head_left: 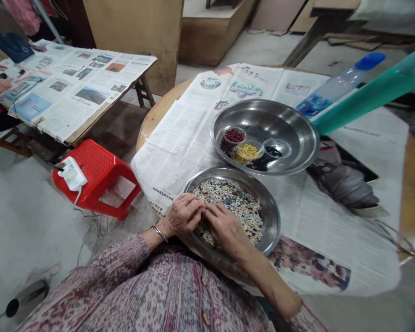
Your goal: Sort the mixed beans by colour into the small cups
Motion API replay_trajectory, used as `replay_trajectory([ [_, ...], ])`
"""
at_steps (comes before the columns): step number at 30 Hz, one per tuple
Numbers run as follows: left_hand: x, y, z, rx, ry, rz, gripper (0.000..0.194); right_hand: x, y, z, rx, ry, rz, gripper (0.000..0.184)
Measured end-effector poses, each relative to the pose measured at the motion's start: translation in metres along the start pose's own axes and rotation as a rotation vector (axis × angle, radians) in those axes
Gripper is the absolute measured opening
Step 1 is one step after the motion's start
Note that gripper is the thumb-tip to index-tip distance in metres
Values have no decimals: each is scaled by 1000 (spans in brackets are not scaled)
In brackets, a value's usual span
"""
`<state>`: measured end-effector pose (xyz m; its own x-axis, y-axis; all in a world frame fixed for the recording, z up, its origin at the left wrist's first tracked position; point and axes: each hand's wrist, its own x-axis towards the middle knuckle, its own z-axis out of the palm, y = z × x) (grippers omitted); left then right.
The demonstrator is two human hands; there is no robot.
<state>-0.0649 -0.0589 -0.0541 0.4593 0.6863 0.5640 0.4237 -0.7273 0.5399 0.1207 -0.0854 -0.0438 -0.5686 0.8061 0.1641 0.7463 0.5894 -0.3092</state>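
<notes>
Over the near left part of a steel basin of mixed white, yellow and dark red beans, my two hands meet at the fingertips. My left hand, with a silver bangle at its wrist, is curled closed above the rim. Bent fingers bring my right hand up against the left one; whatever either holds is hidden. A larger steel basin just behind contains three clear cups: one of red beans, one of yellow beans, one of black beans.
Newspaper covers the round table. To the right are a plastic bottle, a long green object and a bunched grey bag. A red stool bears a power strip. Another person's hands show at the left table.
</notes>
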Motion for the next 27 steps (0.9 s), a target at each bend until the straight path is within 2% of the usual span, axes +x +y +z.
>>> replay_trajectory([
  [3,0,0,1,-3,22,17,13,-6,26,-11,-136,76,141,25],
  [6,0,0,2,-12,36,17,13,-32,39,-24,-122,140,228,22],
  [10,0,-1,3,-17,42,31,13,-66,26,-30,-64,54,314,41],
  [12,0,-1,3,-13,39,41,13,-70,17,-22,-5,25,322,38],
  [14,0,-2,3,-10,38,45,12,-61,13,-11,68,26,330,28],
  [17,0,-3,4,-10,32,41,13,-32,15,2,138,101,362,20],
  [21,-1,-4,6,-3,33,34,14,11,24,-2,193,150,265,22],
  [23,-1,-5,6,-3,28,26,14,23,29,-8,101,147,218,24],
  [27,-1,-5,6,-17,24,22,13,19,40,-15,-129,144,316,35],
])
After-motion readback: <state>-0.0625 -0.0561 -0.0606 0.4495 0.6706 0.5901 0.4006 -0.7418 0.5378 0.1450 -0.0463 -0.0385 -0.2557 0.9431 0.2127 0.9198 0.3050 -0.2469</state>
